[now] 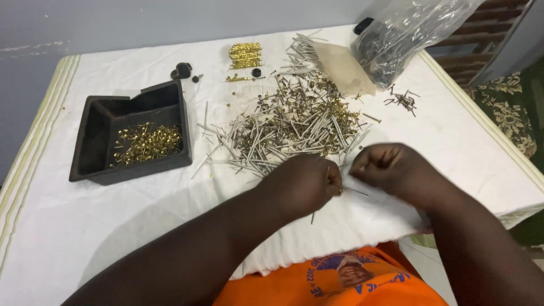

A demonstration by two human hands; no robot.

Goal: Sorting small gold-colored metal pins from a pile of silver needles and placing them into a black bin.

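My left hand (pixel 303 184) is closed near the front of a mixed heap of silver nails and small brass screws (pixel 289 122) on a white cloth. Its fingertips pinch a small brass piece, and a thin nail (pixel 313 216) pokes down below the fist. My right hand (pixel 391 167) is closed just to its right, fingertips pinching another thin nail (pixel 356 191) that lies between the two hands. To the left sits a black plastic tray (pixel 96 141) holding a mound of brass screws (pixel 147 143).
A row of stacked brass pieces (pixel 245 55) lies at the back, beside small black parts (pixel 181 71). A tan paper packet (pixel 343 68) and a clear plastic bag (pixel 408 31) of dark screws sit back right, with loose dark screws (pixel 402 100) nearby. The table edge runs along the right.
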